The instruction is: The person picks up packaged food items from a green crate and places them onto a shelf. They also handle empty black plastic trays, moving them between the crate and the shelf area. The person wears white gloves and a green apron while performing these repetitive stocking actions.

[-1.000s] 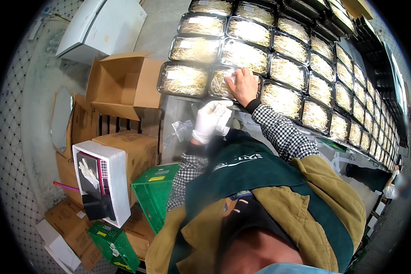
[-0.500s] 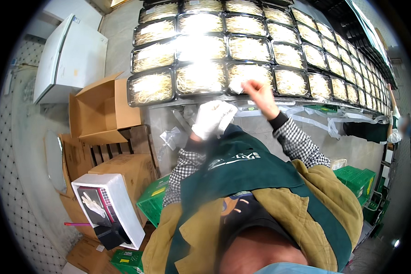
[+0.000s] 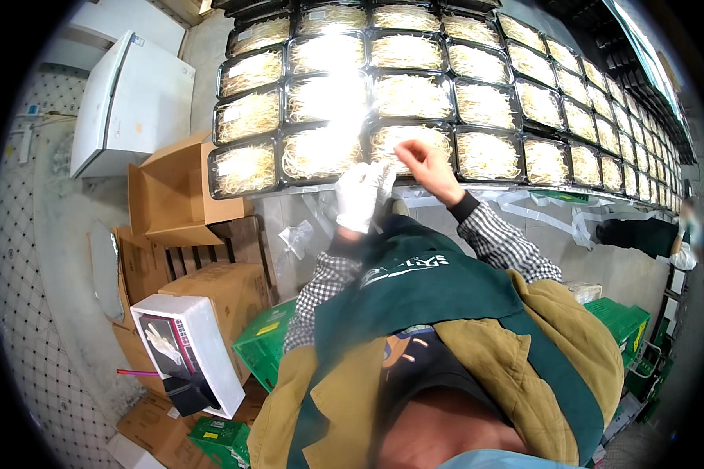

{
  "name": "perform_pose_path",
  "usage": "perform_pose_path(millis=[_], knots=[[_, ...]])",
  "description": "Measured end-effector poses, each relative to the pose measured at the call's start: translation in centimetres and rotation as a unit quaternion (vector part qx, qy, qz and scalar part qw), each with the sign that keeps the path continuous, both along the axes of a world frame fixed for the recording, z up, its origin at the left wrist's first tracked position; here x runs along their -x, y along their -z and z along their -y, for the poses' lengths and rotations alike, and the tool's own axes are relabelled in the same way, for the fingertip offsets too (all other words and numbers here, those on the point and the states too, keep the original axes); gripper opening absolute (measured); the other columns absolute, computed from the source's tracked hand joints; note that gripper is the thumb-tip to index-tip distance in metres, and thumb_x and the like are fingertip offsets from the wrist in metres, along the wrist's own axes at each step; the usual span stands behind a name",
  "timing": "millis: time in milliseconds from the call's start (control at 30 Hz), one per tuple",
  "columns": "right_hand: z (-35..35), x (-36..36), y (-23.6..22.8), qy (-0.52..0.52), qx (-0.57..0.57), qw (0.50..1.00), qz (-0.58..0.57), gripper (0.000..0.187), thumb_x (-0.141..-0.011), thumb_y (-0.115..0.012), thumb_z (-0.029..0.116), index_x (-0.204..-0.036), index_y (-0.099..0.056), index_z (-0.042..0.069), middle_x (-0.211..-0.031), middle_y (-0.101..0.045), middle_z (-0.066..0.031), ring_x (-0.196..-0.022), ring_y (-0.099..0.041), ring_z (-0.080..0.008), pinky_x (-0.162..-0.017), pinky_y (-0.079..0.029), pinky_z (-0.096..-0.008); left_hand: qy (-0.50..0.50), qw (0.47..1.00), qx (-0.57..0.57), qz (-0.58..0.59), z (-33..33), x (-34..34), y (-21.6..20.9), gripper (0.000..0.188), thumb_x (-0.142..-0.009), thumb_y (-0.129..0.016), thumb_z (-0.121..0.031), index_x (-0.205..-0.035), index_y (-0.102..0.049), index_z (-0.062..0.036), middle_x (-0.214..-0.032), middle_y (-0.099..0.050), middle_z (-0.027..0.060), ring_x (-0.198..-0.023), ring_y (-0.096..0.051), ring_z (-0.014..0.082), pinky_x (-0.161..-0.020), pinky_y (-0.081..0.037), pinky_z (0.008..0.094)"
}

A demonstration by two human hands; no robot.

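My left hand (image 3: 358, 197), in a white glove, is held at the near table edge with its fingers bunched; what they hold, if anything, is hidden. Close by on the right is my bare right hand (image 3: 430, 168), thumb and fingers drawn together in a pinch. A whitish bit shows by its fingertips, too unclear to name. Both hands are in front of a black tray of what look like bean sprouts (image 3: 412, 139). Beside it are another sprout tray (image 3: 321, 153) to the left, partly washed out by glare, and one (image 3: 489, 156) to the right.
Rows of similar trays cover the table. To the left are a white chest-like appliance (image 3: 145, 102), an open cardboard box (image 3: 168, 187) and a white foam box (image 3: 225, 356). Green crates (image 3: 267, 336) stand below. Another person (image 3: 641, 233) is at the far right.
My right hand has come slightly back from the tray, and the white piece at its fingertips shows less. My gloved left hand has turned more upright. The view has shifted a little.
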State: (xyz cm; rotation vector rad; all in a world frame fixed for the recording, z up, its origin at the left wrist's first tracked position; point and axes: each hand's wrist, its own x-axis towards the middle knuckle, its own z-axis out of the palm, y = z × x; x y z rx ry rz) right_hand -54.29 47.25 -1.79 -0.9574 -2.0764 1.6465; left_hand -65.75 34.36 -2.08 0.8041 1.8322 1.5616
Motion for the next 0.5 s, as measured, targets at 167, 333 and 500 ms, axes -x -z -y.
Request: perform_pose_path(millis=[167,333,500], knots=[[-2.9,-1.1,-2.1,-0.072,0.096,0.991,-0.054,0.018,-0.086,-0.064,0.019,-0.090,-0.068,0.002,-0.081,-0.067,-0.0026,-0.075,-0.058,-0.0064,-0.070,-0.047,-0.0229,0.043,0.992,0.051,0.110,-2.3,-0.2,-4.2,0.017,-0.087,-0.060,-0.014,-0.088,-0.067,0.0012,-0.073,-0.065,0.0061,-0.064,-0.054,0.0077,-0.057,-0.044,0.0239],[-14.0,4.0,2.2,0.002,-0.348,0.937,0.016,0.024,-0.082,-0.061,0.030,-0.083,-0.066,0.006,-0.081,-0.063,-0.0121,-0.076,-0.058,-0.0285,-0.069,-0.045,-0.0381,0.114,0.982,-0.004,0.148,-2.5,-0.2,-5.3,0.020,-0.089,-0.055,-0.013,-0.100,-0.066,0.0003,-0.084,-0.066,0.0041,-0.073,-0.058,0.0079,-0.066,-0.047,0.0215],[-14.4,7.0,6.4,0.045,-0.475,0.873,0.100,0.028,-0.078,-0.064,0.035,-0.089,-0.060,0.009,-0.089,-0.058,-0.0111,-0.085,-0.055,-0.0287,-0.073,-0.038,-0.0433,0.069,0.978,0.014,0.198,-2.5,0.6,-3.1,0.021,-0.088,-0.056,-0.013,-0.104,-0.063,-0.0018,-0.091,-0.065,0.0070,-0.074,-0.059,0.0128,-0.066,-0.047,0.0245]])
